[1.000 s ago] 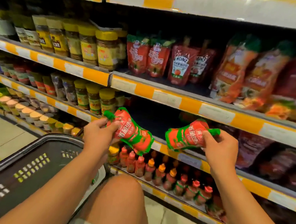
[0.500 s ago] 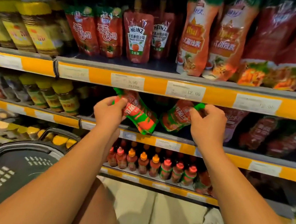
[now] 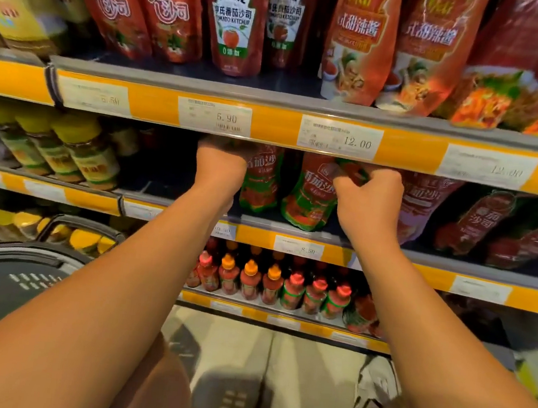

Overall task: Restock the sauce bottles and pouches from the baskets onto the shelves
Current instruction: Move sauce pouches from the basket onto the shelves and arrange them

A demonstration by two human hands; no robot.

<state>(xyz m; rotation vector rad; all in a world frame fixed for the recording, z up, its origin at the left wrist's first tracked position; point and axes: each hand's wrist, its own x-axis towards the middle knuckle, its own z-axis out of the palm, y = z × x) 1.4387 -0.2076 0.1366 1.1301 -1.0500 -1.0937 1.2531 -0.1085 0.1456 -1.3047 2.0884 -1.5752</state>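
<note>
Three shelves show, each edged with an orange strip carrying white price labels. The top shelf bears upright red ketchup pouches and, to the right, orange chilli-sauce pouches. The middle shelf carries two red-and-green pouches standing upright, darker red pouches on the right and yellow-capped jars on the left. The bottom shelf holds a row of small capped sauce bottles.

The single head-worn camera is looking forward and slightly down from close in front of the shelves, taking in three tiers and the floor, with no second view overlapping it.
</note>
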